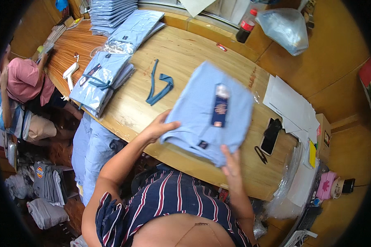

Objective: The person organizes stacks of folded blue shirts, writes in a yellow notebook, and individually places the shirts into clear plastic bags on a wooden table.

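Note:
Between my two hands is a folded light blue shirt [189,109], tilted over the wooden table, its outline slightly blurred. A dark navy hang tag [220,106] lies on its front, and a small dark label shows at the edge nearest me. My left hand [158,126] grips the left edge, thumb on top and fingers partly beneath. At the near right edge, my right hand [231,164] holds the shirt with its thumb on top; its other fingers are partly hidden. A dark teal fabric strip [160,92] lies bent on the table beyond my left hand.
Bagged folded shirts [101,78] are piled at left, with a taller stack [111,16] behind. A white tagging gun [71,74] lies at the table's left edge. Right are a phone [269,142], black snips [260,154] and white paper sheets [286,105]. Other people [27,78] sit at far left.

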Motion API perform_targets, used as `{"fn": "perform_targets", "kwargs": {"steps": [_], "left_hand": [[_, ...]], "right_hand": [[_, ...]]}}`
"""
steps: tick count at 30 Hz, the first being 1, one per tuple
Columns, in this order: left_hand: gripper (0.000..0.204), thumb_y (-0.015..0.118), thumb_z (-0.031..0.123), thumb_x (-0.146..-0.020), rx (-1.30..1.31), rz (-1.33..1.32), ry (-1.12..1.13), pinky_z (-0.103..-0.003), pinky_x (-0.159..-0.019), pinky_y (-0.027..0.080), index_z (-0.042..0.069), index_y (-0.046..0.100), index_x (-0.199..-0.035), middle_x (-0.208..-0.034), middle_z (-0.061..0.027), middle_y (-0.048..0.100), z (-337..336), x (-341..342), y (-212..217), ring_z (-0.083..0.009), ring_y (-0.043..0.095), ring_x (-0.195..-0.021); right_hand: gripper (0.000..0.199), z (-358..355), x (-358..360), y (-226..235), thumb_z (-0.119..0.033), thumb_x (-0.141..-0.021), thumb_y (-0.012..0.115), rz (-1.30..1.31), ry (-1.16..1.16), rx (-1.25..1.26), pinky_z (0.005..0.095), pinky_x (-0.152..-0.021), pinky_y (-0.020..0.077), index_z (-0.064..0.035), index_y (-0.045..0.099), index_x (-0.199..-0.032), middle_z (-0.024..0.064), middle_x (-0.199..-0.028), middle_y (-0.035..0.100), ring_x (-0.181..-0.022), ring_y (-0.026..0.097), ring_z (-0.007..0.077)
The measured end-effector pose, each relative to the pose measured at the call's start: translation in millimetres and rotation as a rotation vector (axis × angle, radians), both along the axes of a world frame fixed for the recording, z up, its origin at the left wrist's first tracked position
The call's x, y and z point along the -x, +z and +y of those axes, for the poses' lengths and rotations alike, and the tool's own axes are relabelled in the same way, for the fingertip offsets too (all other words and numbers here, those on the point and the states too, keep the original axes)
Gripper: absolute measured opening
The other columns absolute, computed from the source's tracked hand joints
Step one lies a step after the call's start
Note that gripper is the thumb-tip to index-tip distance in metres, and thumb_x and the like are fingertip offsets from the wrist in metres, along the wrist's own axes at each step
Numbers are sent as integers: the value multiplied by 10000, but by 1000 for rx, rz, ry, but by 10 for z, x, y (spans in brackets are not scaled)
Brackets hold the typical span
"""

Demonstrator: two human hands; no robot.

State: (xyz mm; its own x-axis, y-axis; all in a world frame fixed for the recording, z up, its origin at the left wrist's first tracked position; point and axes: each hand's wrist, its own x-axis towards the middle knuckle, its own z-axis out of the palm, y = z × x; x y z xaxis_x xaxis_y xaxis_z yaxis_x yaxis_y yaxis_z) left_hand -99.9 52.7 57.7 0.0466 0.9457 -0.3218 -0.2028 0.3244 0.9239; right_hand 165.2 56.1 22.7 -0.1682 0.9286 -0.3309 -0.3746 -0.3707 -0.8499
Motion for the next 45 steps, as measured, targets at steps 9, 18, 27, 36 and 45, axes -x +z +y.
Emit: {"fn": "perform_targets", "kwargs": {"steps": [9,18,27,36,45], "left_hand": [[617,590,174,-733,2,333,241,-272,-859,355,-42,299,-1233,-1120,-165,470,-116,1933,-191,-194,464,-997],[414,578,263,-743,-136,1440,452,-372,-744,411,-38,515,-1019,-960,-193,523,-264,1722,134,-333,508,-892],[294,650,202,-674,-167,1423,507,-399,-651,400,-30,506,-782,-807,-193,508,-223,1755,-34,-347,503,-746],[292,613,175,-716,-243,1301,470,-411,-636,400,-34,438,-820,-775,-225,522,-220,1777,-31,-384,510,-746],[387,527,103,-795,-350,986,355,-395,-776,391,35,296,-1099,-978,-281,505,-226,1791,186,-429,470,-975]], "right_hand": [[637,253,2117,-224,-159,-711,653,40,218,-95,291,-905,325,31,298,-1204,107,-1158,427,-1069,402,186],[705,1397,1729,-229,-453,-736,568,-676,123,-392,328,-796,405,5,329,-1215,183,-1057,470,-878,495,231],[481,2586,2134,355,-318,-757,589,-822,521,-409,338,-793,419,-4,461,-1098,120,-1018,526,-928,512,215],[460,1577,1917,-31,-292,-799,544,311,596,131,368,-811,439,-42,389,-1153,89,-1094,503,-950,522,185],[572,438,2009,130,-37,-787,502,353,538,-41,426,-701,505,-40,178,-1258,138,-1188,366,-993,474,259]]}}
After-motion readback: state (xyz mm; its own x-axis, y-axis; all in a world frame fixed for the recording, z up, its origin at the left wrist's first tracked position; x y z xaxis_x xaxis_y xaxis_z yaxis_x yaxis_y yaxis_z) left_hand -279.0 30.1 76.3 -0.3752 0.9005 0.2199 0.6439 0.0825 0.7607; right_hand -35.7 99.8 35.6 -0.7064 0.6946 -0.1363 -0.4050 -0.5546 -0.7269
